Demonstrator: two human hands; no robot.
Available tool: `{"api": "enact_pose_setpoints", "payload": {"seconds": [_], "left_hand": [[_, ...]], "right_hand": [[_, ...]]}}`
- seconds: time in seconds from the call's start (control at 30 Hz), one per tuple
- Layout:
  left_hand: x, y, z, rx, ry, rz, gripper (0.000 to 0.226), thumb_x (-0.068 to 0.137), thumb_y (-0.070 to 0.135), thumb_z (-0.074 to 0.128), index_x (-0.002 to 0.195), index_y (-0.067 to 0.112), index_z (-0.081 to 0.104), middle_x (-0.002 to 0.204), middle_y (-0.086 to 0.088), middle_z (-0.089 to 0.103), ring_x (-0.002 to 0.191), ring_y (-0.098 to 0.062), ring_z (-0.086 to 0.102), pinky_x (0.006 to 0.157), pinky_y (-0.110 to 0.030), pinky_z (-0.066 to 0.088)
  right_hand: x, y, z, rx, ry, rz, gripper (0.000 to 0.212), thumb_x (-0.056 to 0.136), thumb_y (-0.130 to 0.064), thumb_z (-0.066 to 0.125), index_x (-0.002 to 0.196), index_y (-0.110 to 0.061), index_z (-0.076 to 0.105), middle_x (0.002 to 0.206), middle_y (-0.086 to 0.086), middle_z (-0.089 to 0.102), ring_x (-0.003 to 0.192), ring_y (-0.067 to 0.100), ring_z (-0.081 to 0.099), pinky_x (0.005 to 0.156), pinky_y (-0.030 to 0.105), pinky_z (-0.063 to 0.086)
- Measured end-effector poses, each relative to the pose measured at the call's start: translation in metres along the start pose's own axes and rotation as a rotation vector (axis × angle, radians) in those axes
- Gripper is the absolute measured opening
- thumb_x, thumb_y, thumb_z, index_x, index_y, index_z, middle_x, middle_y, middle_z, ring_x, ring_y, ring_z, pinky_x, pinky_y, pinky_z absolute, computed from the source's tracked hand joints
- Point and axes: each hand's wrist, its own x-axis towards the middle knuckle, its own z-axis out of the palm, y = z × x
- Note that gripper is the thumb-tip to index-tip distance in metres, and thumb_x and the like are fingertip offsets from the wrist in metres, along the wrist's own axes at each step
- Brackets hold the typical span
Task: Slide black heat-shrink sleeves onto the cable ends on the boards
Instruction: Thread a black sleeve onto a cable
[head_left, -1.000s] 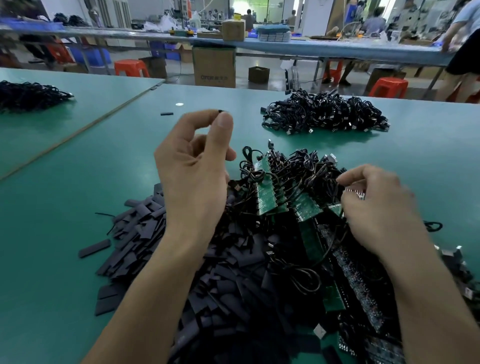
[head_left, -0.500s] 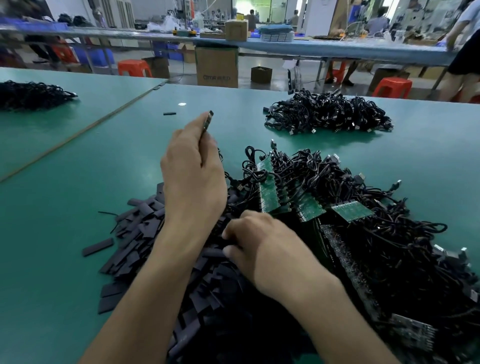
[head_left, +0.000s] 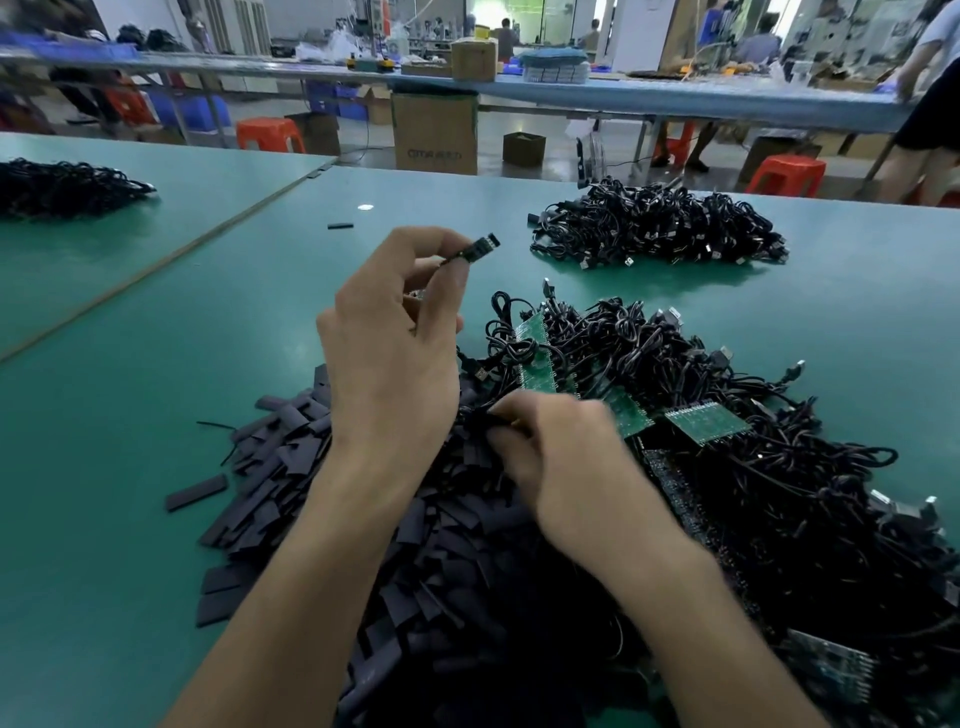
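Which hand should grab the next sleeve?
Right, most likely. The right hand has its fingers down in the sleeve pile; the left hand is raised, busy pinching a cable end.

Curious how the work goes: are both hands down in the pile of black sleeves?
No: the left hand is raised, pinching a black cable end; only the right hand is at the sleeve pile.
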Motion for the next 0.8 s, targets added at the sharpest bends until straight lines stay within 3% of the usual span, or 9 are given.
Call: {"api": "enact_pose_setpoints", "payload": {"seconds": [0.07,0.13,0.2,0.3,0.37,0.53,0.8], "left_hand": [[-0.002,0.0,0.001,-0.011,-0.059,0.005,0.026,0.098,0.025,0.064,0.088,0.049,0.062,0.076,0.015,0.07,0.065,-0.004,0.066,0.058,-0.015,0.048],[-0.004,0.0,0.003,-0.021,-0.138,0.002,0.022,0.097,0.027,0.064,0.091,0.048,0.065,0.076,0.015,0.071,0.065,-0.002,0.064,0.059,-0.018,0.051],[-0.007,-0.002,0.005,-0.011,-0.238,0.0,0.015,0.097,0.029,0.064,0.096,0.043,0.07,0.076,0.017,0.071,0.064,0.0,0.062,0.063,-0.022,0.054],[-0.009,-0.002,0.008,0.012,-0.347,-0.003,0.014,0.096,0.028,0.065,0.097,0.041,0.07,0.077,0.02,0.071,0.061,0.002,0.059,0.063,-0.022,0.052],[-0.01,-0.003,0.009,0.008,-0.374,-0.007,0.017,0.096,0.027,0.065,0.094,0.043,0.068,0.078,0.02,0.071,0.062,0.002,0.061,0.064,-0.021,0.053],[-0.01,-0.003,0.01,-0.044,-0.407,-0.022,0.014,0.096,0.024,0.066,0.093,0.038,0.07,0.073,0.016,0.072,0.057,-0.002,0.062,0.063,-0.022,0.055],[-0.011,0.001,0.01,-0.076,-0.453,-0.037,0.015,0.097,0.025,0.064,0.092,0.038,0.07,0.071,0.014,0.072,0.054,-0.003,0.061,0.058,-0.019,0.054]], "right_hand": [[0.002,0.004,-0.02,0.116,0.136,0.006,0.023,0.099,-0.017,0.059,0.118,-0.026,0.071,0.086,-0.012,0.069,0.07,-0.004,0.064,0.063,0.007,0.049],[0.001,0.008,-0.039,0.25,0.256,-0.015,0.031,0.098,-0.016,0.059,0.125,-0.032,0.061,0.078,-0.014,0.067,0.072,-0.007,0.064,0.062,0.004,0.047],[-0.002,0.01,-0.054,0.334,0.375,-0.037,0.026,0.098,-0.02,0.06,0.11,-0.043,0.057,0.076,-0.009,0.069,0.069,0.001,0.067,0.061,0.011,0.052],[-0.003,0.015,-0.064,0.344,0.542,-0.059,0.018,0.096,-0.026,0.057,0.093,-0.043,0.063,0.081,-0.016,0.069,0.063,0.01,0.062,0.058,0.024,0.054],[-0.003,0.016,-0.065,0.341,0.566,-0.056,0.019,0.094,-0.028,0.056,0.093,-0.044,0.065,0.08,-0.019,0.068,0.064,0.011,0.061,0.058,0.026,0.053],[-0.004,0.019,-0.063,0.355,0.492,-0.069,0.019,0.09,-0.03,0.073,0.102,-0.043,0.068,0.093,-0.027,0.072,0.087,0.002,0.07,0.081,0.026,0.057],[-0.004,0.016,-0.061,0.283,0.561,-0.157,0.023,0.087,-0.03,0.074,0.103,-0.044,0.065,0.087,-0.024,0.071,0.08,0.002,0.072,0.08,0.033,0.06]]}}
